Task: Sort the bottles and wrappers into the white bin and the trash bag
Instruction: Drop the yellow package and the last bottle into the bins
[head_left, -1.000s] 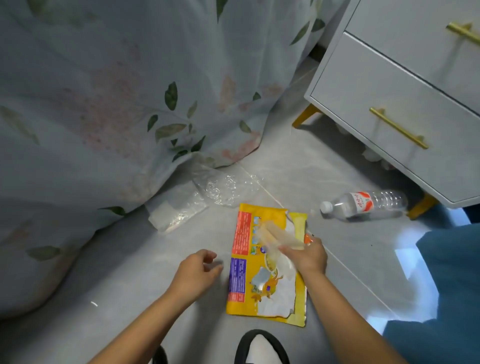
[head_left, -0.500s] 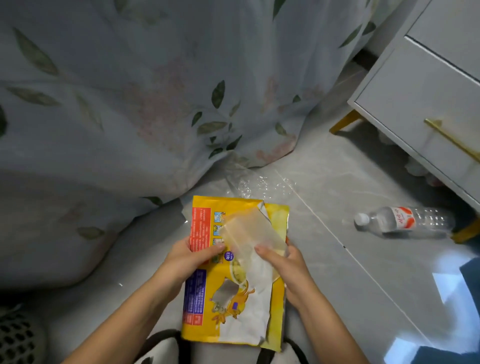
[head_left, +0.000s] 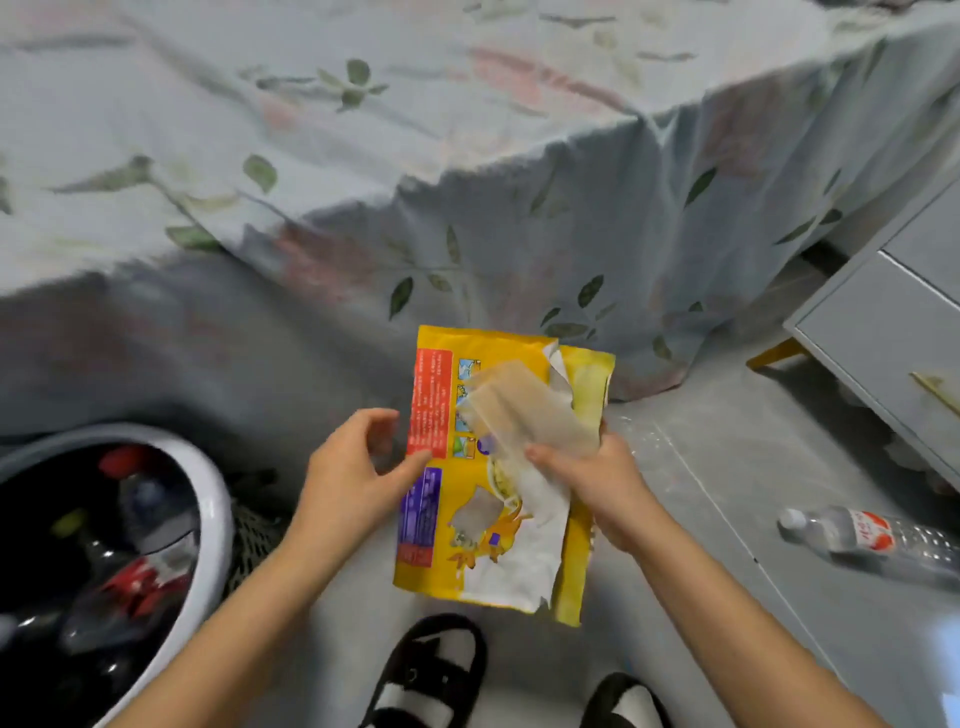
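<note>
My right hand (head_left: 592, 488) grips a large yellow snack wrapper (head_left: 483, 551) off the floor, together with a small clear wrapper (head_left: 524, 410) pinched against its front. My left hand (head_left: 353, 478) is at the yellow wrapper's left edge: the thumb tip touches it, the fingers are loosely curled beside it and hold nothing. The white bin (head_left: 215, 499) stands at the lower left, with several bottles inside. A clear plastic bottle (head_left: 878, 540) with a red label lies on the floor at the right. No trash bag can be made out.
A bed with a leaf-patterned sheet (head_left: 467, 182) fills the top and left. A grey nightstand (head_left: 883, 332) with gold legs stands at the right. My feet in black sandals (head_left: 431, 670) are at the bottom. Some clear plastic (head_left: 639, 431) lies behind my right hand.
The yellow wrapper was lifted off the floor with both hands. My left hand has since loosened its hold. The view swung left, bringing the white bin into sight.
</note>
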